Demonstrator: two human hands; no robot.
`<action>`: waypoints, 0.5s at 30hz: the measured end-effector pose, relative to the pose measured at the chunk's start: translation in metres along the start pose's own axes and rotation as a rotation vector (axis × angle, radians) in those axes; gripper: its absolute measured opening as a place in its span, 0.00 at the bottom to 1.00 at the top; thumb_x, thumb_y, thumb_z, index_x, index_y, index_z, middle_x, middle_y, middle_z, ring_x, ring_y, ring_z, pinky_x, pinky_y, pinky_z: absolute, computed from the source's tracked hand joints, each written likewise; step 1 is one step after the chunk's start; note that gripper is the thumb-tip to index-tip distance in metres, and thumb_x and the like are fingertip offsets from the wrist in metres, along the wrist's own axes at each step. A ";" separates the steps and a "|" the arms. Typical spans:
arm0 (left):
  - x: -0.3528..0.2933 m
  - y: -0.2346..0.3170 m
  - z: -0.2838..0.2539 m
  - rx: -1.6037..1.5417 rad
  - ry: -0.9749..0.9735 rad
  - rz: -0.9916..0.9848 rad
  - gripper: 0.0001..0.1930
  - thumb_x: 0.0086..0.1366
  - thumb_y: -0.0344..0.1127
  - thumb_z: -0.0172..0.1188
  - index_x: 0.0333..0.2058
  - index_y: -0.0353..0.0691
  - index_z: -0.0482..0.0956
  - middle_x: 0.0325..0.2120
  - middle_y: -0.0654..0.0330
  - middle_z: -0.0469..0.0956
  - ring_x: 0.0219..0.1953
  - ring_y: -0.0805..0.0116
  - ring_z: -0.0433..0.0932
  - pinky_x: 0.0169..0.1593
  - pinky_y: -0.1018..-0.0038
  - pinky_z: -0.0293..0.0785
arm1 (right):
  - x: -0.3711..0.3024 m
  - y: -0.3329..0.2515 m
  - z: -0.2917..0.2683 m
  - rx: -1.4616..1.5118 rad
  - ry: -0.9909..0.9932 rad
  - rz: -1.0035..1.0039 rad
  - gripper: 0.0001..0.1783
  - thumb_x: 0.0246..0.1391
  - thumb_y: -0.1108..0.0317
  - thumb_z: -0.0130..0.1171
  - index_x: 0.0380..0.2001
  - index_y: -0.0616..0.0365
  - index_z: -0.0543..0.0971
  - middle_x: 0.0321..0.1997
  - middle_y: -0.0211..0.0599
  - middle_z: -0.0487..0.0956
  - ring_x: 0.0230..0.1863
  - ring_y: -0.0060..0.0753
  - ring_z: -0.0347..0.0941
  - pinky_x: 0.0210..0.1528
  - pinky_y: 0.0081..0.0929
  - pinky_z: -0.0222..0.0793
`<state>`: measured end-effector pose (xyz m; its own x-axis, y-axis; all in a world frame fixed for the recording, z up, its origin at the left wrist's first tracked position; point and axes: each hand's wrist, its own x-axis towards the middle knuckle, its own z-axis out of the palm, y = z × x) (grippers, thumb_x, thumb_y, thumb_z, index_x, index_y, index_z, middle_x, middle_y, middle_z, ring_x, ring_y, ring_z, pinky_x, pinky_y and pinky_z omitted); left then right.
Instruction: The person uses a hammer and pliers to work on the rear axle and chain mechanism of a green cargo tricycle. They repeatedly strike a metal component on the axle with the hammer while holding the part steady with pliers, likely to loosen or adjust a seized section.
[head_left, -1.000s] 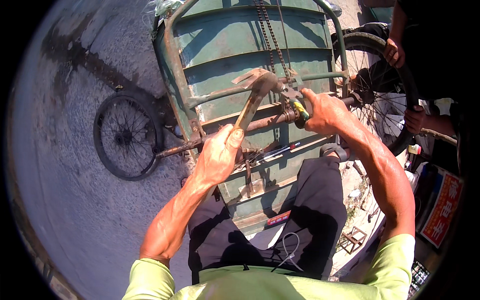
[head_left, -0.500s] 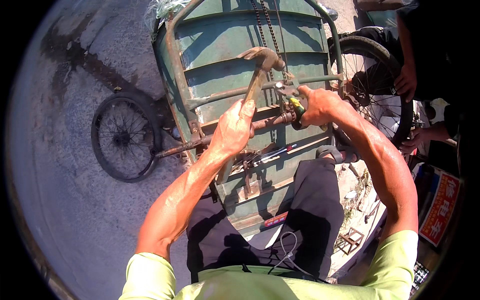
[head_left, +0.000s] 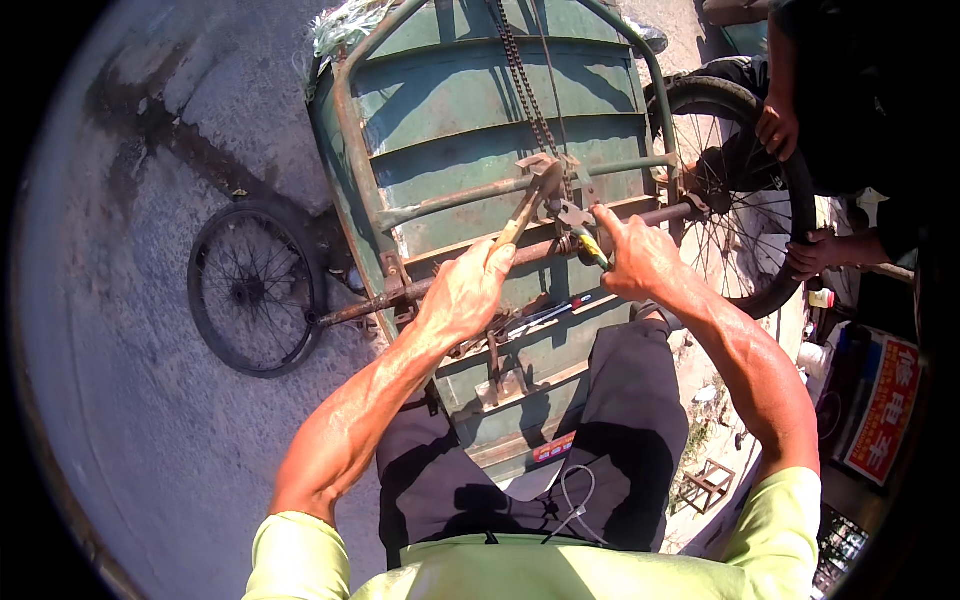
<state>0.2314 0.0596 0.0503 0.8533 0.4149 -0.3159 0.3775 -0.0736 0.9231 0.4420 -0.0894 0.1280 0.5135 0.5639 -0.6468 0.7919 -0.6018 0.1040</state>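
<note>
My left hand is closed around the wooden handle of a claw hammer. The hammer head is down by a small bracket on the rusty axle, close to the pliers' jaws; whether they touch I cannot tell. My right hand grips pliers with yellow-green handles, its index finger stretched along them. Their jaws are at the fitting in the middle of the axle. Behind both tools lies the green ribbed underside of an upturned cart, with a chain running down to the axle.
A spoked wheel sits at the axle's left end. Another person's hands hold the right wheel. A screwdriver and other tools lie on the cart below the axle. A red sign stands at right.
The hammer has swung down from its raised position to the bracket by the pliers. My right hand stays close to the same spot. The view has shifted slightly.
</note>
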 end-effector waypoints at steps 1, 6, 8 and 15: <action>-0.006 0.009 -0.001 -0.031 0.011 0.010 0.27 0.77 0.57 0.45 0.41 0.34 0.74 0.25 0.48 0.75 0.28 0.51 0.75 0.37 0.60 0.72 | -0.003 0.004 0.004 0.013 0.020 0.008 0.51 0.42 0.67 0.64 0.73 0.49 0.59 0.49 0.67 0.77 0.49 0.68 0.79 0.53 0.51 0.77; -0.019 0.000 0.012 -0.101 0.069 0.065 0.28 0.77 0.59 0.45 0.46 0.35 0.76 0.24 0.48 0.76 0.28 0.51 0.78 0.37 0.58 0.72 | -0.009 0.003 0.022 0.067 0.064 0.031 0.53 0.42 0.67 0.66 0.74 0.43 0.58 0.49 0.65 0.76 0.48 0.67 0.79 0.53 0.52 0.77; -0.004 -0.011 0.009 0.027 -0.070 -0.029 0.28 0.77 0.58 0.45 0.43 0.33 0.74 0.27 0.38 0.78 0.33 0.36 0.79 0.38 0.51 0.72 | -0.010 0.006 0.026 0.073 0.062 0.042 0.53 0.42 0.67 0.66 0.74 0.43 0.57 0.48 0.64 0.76 0.48 0.67 0.79 0.52 0.52 0.77; -0.023 0.014 0.011 -0.073 0.021 0.005 0.30 0.77 0.61 0.42 0.53 0.36 0.76 0.23 0.51 0.76 0.28 0.58 0.77 0.36 0.61 0.73 | -0.010 0.009 0.024 0.072 0.089 0.024 0.51 0.43 0.67 0.63 0.74 0.48 0.57 0.49 0.66 0.76 0.49 0.68 0.78 0.53 0.53 0.76</action>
<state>0.2206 0.0389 0.0682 0.8469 0.4336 -0.3077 0.3456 -0.0092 0.9383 0.4360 -0.1140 0.1176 0.5617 0.5948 -0.5751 0.7549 -0.6530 0.0619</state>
